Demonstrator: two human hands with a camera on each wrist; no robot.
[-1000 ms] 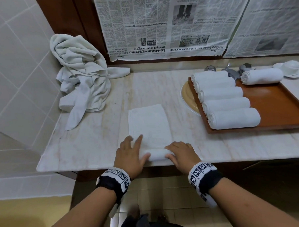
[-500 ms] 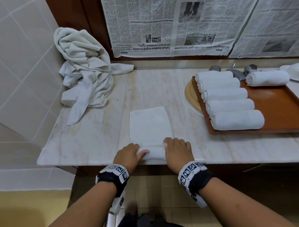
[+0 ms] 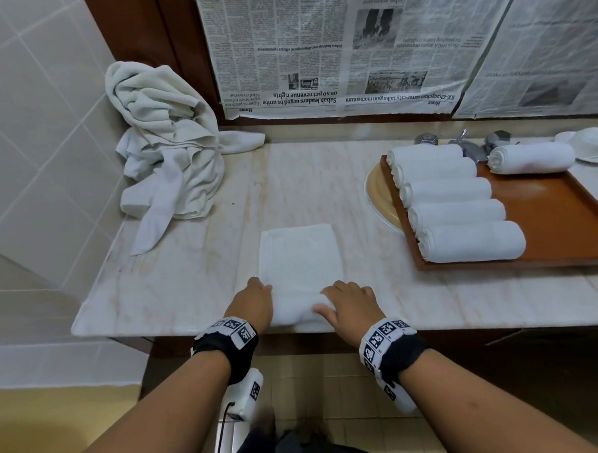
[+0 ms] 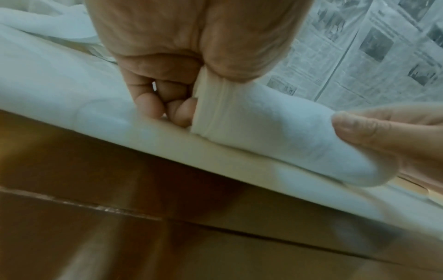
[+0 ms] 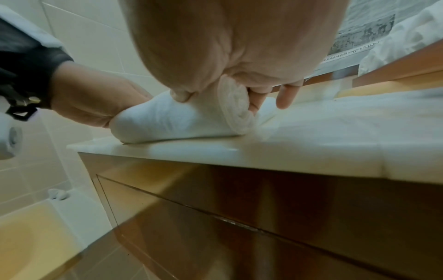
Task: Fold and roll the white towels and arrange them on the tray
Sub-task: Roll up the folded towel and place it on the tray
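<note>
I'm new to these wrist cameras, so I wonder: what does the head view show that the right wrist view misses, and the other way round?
Only the head view shows the brown tray with its six rolled towels and the heap of unfolded towels by the tiled wall. Only the right wrist view shows the spiral end of the roll and the cabinet front under the counter. Both show the left hand and right hand gripping the half-rolled towel at the counter's near edge.

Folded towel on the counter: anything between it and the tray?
No. In the head view, only bare marble counter separates the folded towel from the tray; a beige plate sticks out from under the tray's left edge, farther back.
</note>
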